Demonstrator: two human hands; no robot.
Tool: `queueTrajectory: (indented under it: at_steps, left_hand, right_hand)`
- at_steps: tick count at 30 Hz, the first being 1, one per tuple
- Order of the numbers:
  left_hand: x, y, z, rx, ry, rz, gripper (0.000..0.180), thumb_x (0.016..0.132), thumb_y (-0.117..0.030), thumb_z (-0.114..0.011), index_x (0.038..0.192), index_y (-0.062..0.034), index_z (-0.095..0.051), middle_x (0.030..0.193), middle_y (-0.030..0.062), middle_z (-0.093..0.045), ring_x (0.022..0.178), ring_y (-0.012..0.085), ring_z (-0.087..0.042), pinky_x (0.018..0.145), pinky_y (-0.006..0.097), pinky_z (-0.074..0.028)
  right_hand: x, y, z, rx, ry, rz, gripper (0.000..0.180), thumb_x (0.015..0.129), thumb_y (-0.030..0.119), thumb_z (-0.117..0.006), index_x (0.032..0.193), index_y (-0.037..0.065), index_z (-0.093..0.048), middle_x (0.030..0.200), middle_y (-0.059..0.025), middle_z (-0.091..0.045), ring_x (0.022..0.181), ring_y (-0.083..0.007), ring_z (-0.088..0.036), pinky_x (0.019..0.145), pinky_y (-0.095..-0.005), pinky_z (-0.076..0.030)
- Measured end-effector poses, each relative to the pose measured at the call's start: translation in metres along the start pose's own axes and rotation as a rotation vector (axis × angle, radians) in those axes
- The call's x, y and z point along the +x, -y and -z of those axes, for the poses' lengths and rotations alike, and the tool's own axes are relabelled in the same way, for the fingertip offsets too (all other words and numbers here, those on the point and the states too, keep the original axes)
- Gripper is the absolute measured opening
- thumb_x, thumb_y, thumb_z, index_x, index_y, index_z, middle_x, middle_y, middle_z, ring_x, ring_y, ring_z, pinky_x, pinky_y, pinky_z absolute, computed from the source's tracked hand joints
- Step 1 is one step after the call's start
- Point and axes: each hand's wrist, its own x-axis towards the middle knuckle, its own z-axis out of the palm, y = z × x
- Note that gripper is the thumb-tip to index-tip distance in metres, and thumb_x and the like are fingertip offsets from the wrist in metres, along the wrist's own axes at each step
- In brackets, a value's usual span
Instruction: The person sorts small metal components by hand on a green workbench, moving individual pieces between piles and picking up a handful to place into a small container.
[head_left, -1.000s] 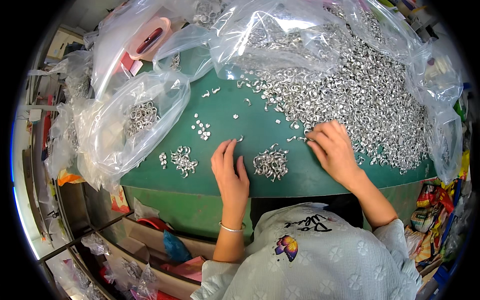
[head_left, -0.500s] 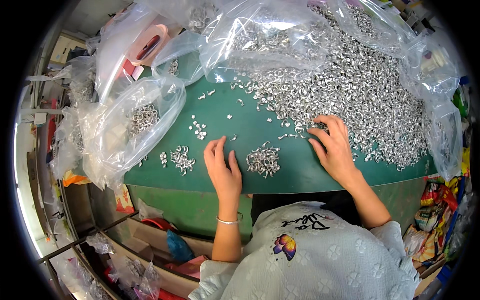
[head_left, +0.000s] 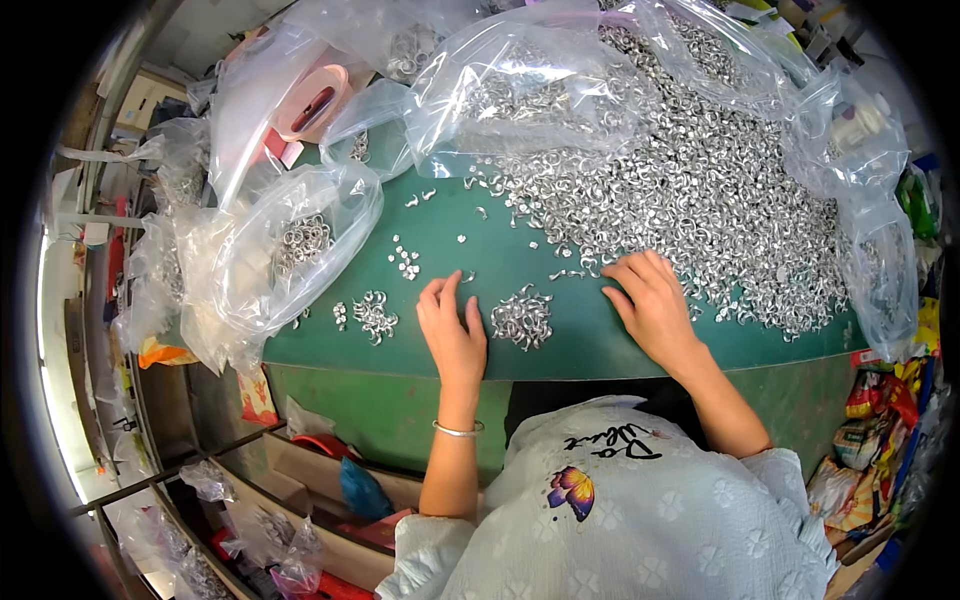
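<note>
On the green tabletop (head_left: pixel 420 215), my left hand (head_left: pixel 455 335) rests with thumb and fingers apart. Its index fingertip is close beside a small curved silver metal piece (head_left: pixel 469 276). My right hand (head_left: pixel 652 308) lies at the near edge of a large heap of curved silver metal pieces (head_left: pixel 690 190), fingers bent and thumb apart, with no piece visible in it. A few loose pieces (head_left: pixel 567 273) lie just left of its fingertips. Between the hands sits a small pile of curved pieces (head_left: pixel 521 318). Left of my left hand is another small pile (head_left: pixel 375 317).
Tiny flower-shaped silver pieces (head_left: pixel 408 265) lie scattered on the left, with a small cluster (head_left: pixel 340 316) nearer me. Clear plastic bags (head_left: pixel 300 250) of metal parts stand at the left and back. A pink container (head_left: pixel 312 103) is at back left; an open drawer (head_left: pixel 300 480) sits below.
My right hand has drawn back a little toward me and to the left, off the heap's edge. My left index fingertip is slightly closer to the single curved piece. The whole view has shifted slightly.
</note>
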Motion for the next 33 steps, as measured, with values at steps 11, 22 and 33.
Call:
queueTrajectory:
  at_steps: [11,22,33]
  left_hand:
    - [0.017,-0.036,0.001,-0.051,0.09,-0.124,0.036,0.081,0.003,-0.065,0.116,-0.0026,-0.06,0.113,0.0114,-0.057,0.106,0.0289,-0.054,0.086,0.041,-0.042]
    - [0.013,-0.06,-0.027,-0.02,0.353,-0.263,0.016,0.082,-0.006,-0.066,0.098,-0.0043,-0.063,0.101,0.006,-0.058,0.101,0.0239,-0.053,0.085,0.041,-0.034]
    - [-0.023,-0.082,-0.016,-0.078,0.334,-0.238,0.026,0.08,0.001,-0.065,0.106,-0.0037,-0.063,0.11,0.0074,-0.059,0.105,0.0247,-0.055,0.093,0.043,-0.033]
  right_hand:
    - [0.002,0.006,0.009,0.031,0.294,0.084,0.015,0.079,0.009,-0.07,0.091,0.004,-0.063,0.094,-0.0065,-0.054,0.092,-0.0252,-0.051,0.078,-0.0372,-0.041]
    - [-0.004,-0.006,0.013,-0.037,0.134,0.01,0.012,0.077,0.005,-0.069,0.088,0.005,-0.063,0.089,-0.0072,-0.055,0.085,-0.0266,-0.052,0.075,-0.0372,-0.041]
    - [-0.015,-0.005,0.019,-0.027,0.145,-0.065,0.027,0.076,0.008,-0.071,0.101,0.004,-0.063,0.097,-0.0094,-0.056,0.091,-0.03,-0.054,0.079,-0.0384,-0.044]
